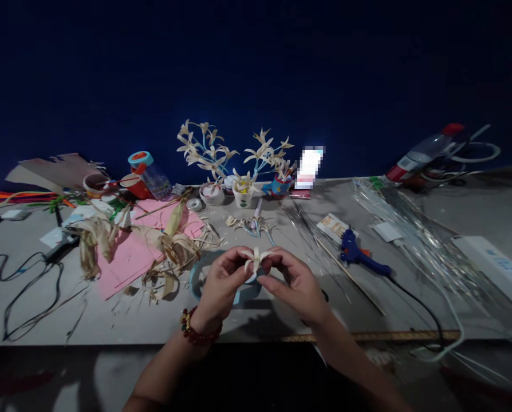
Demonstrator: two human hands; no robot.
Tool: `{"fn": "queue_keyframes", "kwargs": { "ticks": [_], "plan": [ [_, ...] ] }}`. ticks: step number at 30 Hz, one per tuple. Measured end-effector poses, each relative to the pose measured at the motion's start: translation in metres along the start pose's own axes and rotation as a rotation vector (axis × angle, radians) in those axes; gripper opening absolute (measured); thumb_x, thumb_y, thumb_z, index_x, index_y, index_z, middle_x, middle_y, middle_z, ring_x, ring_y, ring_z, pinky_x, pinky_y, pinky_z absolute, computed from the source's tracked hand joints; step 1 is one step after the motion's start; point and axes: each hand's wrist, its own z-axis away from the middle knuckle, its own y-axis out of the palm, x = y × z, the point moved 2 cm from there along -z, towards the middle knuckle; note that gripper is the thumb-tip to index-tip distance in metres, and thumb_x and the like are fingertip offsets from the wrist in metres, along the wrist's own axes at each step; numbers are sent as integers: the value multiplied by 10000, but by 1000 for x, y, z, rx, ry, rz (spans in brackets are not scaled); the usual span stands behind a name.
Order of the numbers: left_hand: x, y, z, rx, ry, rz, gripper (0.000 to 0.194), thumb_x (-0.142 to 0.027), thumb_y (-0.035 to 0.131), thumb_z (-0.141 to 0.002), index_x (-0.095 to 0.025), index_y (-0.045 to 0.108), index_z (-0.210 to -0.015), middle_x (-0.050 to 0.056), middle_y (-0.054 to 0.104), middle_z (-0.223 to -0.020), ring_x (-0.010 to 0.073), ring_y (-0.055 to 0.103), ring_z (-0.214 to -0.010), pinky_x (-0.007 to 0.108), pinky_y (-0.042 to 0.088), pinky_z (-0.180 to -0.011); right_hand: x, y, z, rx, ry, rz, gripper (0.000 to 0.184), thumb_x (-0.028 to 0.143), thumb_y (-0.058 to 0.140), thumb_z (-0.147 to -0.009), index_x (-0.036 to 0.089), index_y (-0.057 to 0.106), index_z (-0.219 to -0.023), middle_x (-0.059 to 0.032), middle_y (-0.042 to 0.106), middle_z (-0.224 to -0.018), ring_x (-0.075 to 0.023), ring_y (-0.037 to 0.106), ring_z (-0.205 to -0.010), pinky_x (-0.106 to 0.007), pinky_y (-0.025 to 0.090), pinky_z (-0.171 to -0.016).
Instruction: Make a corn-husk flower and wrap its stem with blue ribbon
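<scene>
Between my two hands is a cream-coloured artificial flower (256,259) with narrow, spread petals, held above the table near its front edge. My left hand (227,274) pinches it from the left with closed fingers. From the other side, my right hand (294,278) grips it low down between thumb and fingers. A roll of light blue tape (196,283) lies beneath, partly covered by my hands. Just beyond them, several loose flowers with blue stems (256,228) rest on the table. Farther back, finished-looking flower branches (260,151) stand in small cups (243,197).
Dried husks (178,249) and pink paper sheets (129,260) spread over the left side. A blue glue gun (361,254) with a trailing cord lies at right, near thin wires and a white power strip (499,266). A lit phone (310,169) stands at the back beside a bottle-cluttered wall.
</scene>
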Motion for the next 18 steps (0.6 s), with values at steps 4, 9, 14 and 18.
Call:
{"fn": "queue_keyframes", "kwargs": {
  "ticks": [4,9,14,18],
  "plan": [
    [2,-2,1,4,60,-6,195,-310,791,-756,-173,687,-849,20,625,-836,136,561,-772,243,459,-748,-3,2,2,-56,-35,48,69,262,670,-866,218,620,-848,-19,599,-855,-173,577,-823,-290,467,-777],
    [-2,2,4,-46,124,-65,223,-341,795,-747,-185,684,-861,32,646,-852,154,585,-791,256,476,-751,-2,5,7,-166,-104,74,102,222,680,-858,223,595,-801,-30,628,-873,-178,599,-854,-295,472,-800],
    [-4,7,5,-40,126,-80,221,-326,789,-756,-183,667,-870,25,650,-820,147,587,-753,250,476,-718,-5,4,12,-171,-37,51,73,253,670,-882,230,604,-864,-28,641,-899,-167,595,-842,-280,471,-770],
    [-3,5,5,-42,142,-140,189,-285,776,-774,-183,670,-892,24,653,-840,139,570,-763,233,459,-714,-8,2,11,-120,83,-37,135,341,666,-889,229,597,-922,-15,611,-870,-153,569,-790,-252,459,-690]
  ]
}}
